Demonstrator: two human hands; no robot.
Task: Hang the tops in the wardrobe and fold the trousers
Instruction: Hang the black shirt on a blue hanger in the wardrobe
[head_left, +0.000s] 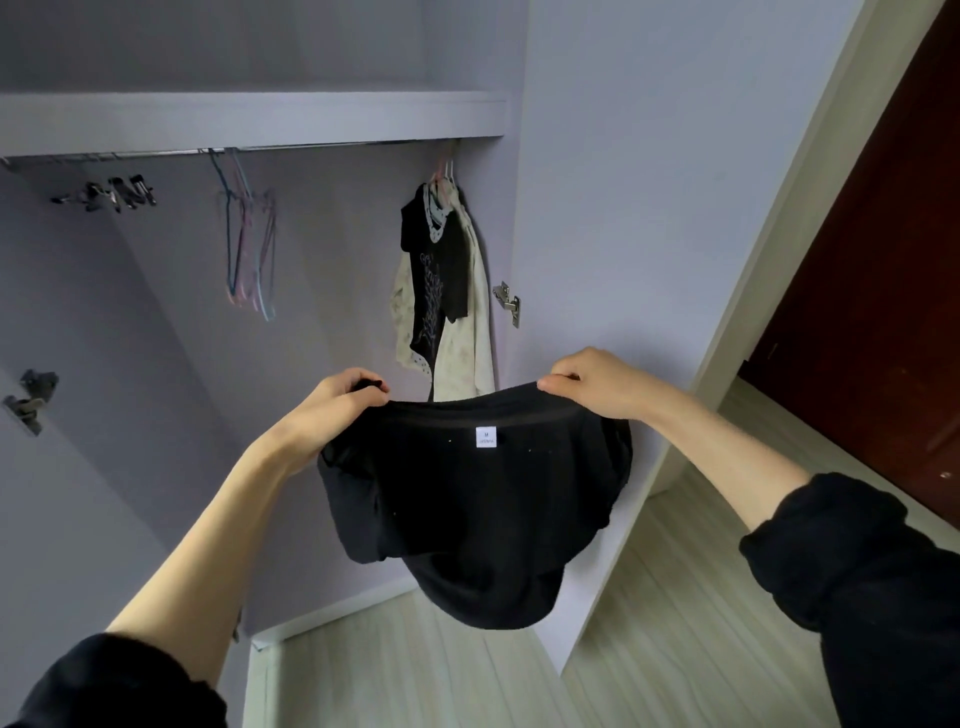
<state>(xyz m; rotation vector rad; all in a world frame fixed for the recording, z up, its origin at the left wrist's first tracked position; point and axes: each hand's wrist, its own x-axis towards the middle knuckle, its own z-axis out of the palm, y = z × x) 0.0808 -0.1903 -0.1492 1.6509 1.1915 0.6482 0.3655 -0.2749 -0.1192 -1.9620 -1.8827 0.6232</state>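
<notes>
left hand (343, 397) pinching the black garment (467, 499) by its top edge | right hand (592, 382) pinching the other end; garment's hanging open before the wardrobe rail (311, 148)

Black fabric garment (467, 499) held up before the open lilac wardrobe (332, 119).
White size tag faces near; cloth droops bunched; black and cream tops (447, 280) hang far right.

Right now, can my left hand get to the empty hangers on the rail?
Probably not yet: the left hand grips the black garment, so it's occupied. Nothing blocks the way up to the empty hangers.
</notes>
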